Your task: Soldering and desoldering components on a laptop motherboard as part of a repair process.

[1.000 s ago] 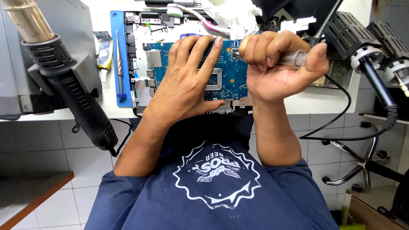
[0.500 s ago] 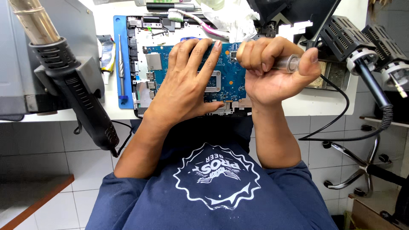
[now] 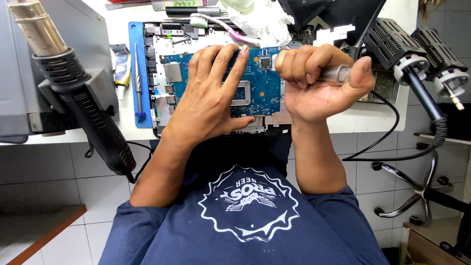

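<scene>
Circuit board (image 3: 267,91), blue and set inside an opened laptop chassis (image 3: 157,73), lies at the near edge of the white table (image 3: 373,120), directly in front of the person. It is pinned flat by the left hand (image 3: 211,100), whose fingers (image 3: 230,68) are spread apart and laid straight across the board's left and middle part, the thumb resting along its near edge. A clear-handled tool (image 3: 338,73) is clamped in the right hand (image 3: 319,86), whose fingers are curled tightly together around the handle above the board's right edge; the tip is hidden behind the knuckles, so what it touches cannot be told. The chassis appears already opened and the board exposed, while the board seems not yet lifted out, so the work is judged to be midway. Farther back, a blue mat (image 3: 135,73) with a slim metal tool (image 3: 138,78) is seen at the left, and a toothbrush (image 3: 216,24) lies beyond the chassis.
</scene>
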